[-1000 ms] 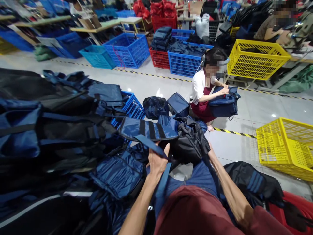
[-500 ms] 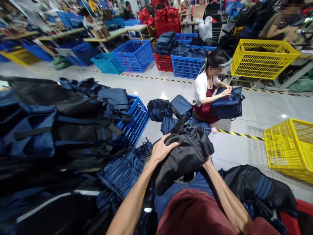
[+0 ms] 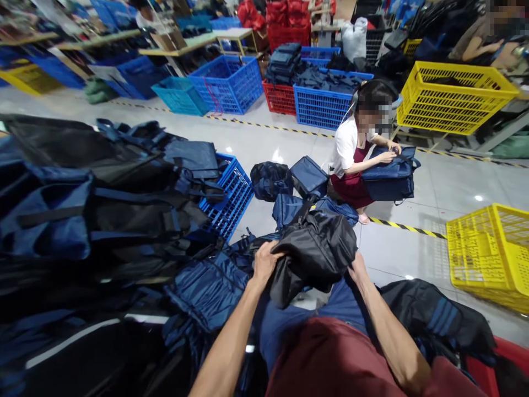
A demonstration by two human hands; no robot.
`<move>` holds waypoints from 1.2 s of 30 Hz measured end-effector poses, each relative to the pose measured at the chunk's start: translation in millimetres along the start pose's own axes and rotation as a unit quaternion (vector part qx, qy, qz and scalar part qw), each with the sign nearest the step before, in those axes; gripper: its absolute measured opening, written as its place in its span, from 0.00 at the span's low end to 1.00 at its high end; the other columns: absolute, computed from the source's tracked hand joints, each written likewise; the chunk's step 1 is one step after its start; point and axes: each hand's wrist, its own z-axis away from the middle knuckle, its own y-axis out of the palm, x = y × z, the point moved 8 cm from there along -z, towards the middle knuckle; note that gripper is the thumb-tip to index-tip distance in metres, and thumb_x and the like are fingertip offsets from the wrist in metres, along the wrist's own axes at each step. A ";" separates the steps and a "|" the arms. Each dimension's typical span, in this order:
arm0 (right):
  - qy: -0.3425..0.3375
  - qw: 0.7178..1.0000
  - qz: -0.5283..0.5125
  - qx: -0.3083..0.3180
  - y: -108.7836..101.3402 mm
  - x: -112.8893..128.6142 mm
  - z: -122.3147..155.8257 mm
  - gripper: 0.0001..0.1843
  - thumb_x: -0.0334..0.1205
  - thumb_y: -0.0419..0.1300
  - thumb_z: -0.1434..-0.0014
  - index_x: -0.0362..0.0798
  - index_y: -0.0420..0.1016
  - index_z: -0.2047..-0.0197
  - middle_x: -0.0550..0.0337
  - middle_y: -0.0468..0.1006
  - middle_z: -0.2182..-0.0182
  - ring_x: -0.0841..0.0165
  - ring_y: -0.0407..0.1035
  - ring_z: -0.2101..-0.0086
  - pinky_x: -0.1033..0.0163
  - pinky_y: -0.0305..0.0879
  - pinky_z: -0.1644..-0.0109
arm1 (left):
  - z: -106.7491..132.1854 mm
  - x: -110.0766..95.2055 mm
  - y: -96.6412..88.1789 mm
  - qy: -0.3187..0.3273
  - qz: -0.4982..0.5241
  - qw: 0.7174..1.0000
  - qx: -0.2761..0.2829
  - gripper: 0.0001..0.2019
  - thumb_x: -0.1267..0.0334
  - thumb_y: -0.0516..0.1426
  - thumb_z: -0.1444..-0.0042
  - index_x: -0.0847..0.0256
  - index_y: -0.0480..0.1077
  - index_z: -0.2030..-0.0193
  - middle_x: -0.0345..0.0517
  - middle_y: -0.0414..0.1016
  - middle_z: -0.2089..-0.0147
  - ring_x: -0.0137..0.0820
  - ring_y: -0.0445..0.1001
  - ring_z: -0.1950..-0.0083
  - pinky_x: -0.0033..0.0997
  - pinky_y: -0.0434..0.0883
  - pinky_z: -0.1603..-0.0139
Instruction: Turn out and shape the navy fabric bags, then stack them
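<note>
A crumpled black bag of shiny fabric hangs between my two hands, just above my lap. My left hand pinches its left edge, with the fingertips folded into the cloth. At the bag's right side, my right hand grips the edge; its fingers are partly hidden behind the fabric. Close to my left arm lies a dark blue bag with gathered cloth. Right of my right forearm rests a black bag with blue stripes.
A large pile of black and blue bags fills the left, against a blue crate. Ahead, a co-worker handles a blue box-shaped bag. Yellow crates stand at the right. Blue bags lie on the floor.
My left hand has gone from lying spread on top of the black bag to pinching its left edge. The bag's near end has folded and shifted. The view has turned slightly.
</note>
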 end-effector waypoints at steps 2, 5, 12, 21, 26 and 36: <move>0.030 0.998 -0.062 0.002 -7.4 11.7 -9.0 0.19 0.60 0.68 0.44 0.55 0.83 0.57 0.54 0.90 0.54 0.53 0.82 0.44 0.49 0.80 0.38 | -2.8 10.9 -7.5 -0.001 -0.005 1.000 -0.012 0.16 0.50 0.63 0.30 0.56 0.76 0.66 0.43 0.73 0.66 0.35 0.73 0.63 0.31 0.71 0.56; 0.017 0.994 -0.112 0.004 -28.5 24.4 -11.7 0.25 0.64 0.63 0.39 0.55 0.84 0.51 0.55 0.89 0.46 0.55 0.79 0.38 0.48 0.77 0.32 | 7.3 20.8 -10.7 0.019 -0.014 0.999 -0.041 0.22 0.45 0.60 0.28 0.56 0.73 0.71 0.47 0.74 0.67 0.38 0.74 0.62 0.35 0.72 0.54; 0.140 0.990 -0.007 -0.011 -60.1 -54.0 30.5 0.21 0.64 0.68 0.38 0.56 0.87 0.57 0.52 0.91 0.53 0.53 0.83 0.42 0.49 0.82 0.40 | 24.5 26.8 41.8 0.023 -0.005 0.999 -0.022 0.20 0.51 0.52 0.26 0.59 0.82 0.57 0.63 0.85 0.56 0.50 0.82 0.50 0.47 0.74 0.44; 0.254 0.952 -0.080 0.151 -102.6 -49.9 24.8 0.22 0.59 0.63 0.28 0.50 0.86 0.48 0.42 0.88 0.48 0.56 0.84 0.45 0.52 0.82 0.40 | 36.0 2.0 -21.1 -0.033 0.003 0.994 -0.105 0.29 0.48 0.59 0.29 0.55 0.69 0.25 0.60 0.72 0.25 0.51 0.66 0.22 0.55 0.63 0.22; 0.223 0.969 -0.012 0.102 -70.8 0.5 -25.1 0.23 0.58 0.59 0.24 0.46 0.84 0.52 0.43 0.89 0.54 0.59 0.86 0.52 0.57 0.82 0.43 | 89.9 -52.9 1.9 -0.144 0.124 0.977 -0.100 0.43 0.38 0.62 0.33 0.55 0.57 0.19 0.62 0.69 0.23 0.53 0.70 0.23 0.56 0.66 0.23; -0.004 0.991 -0.013 0.129 46.5 111.8 -21.7 0.24 0.57 0.71 0.39 0.43 0.86 0.54 0.50 0.90 0.61 0.54 0.85 0.54 0.51 0.82 0.43 | 83.7 -63.7 3.4 -0.196 0.087 0.967 -0.134 0.30 0.42 0.46 0.21 0.61 0.78 0.33 0.63 0.85 0.41 0.52 0.84 0.42 0.46 0.76 0.42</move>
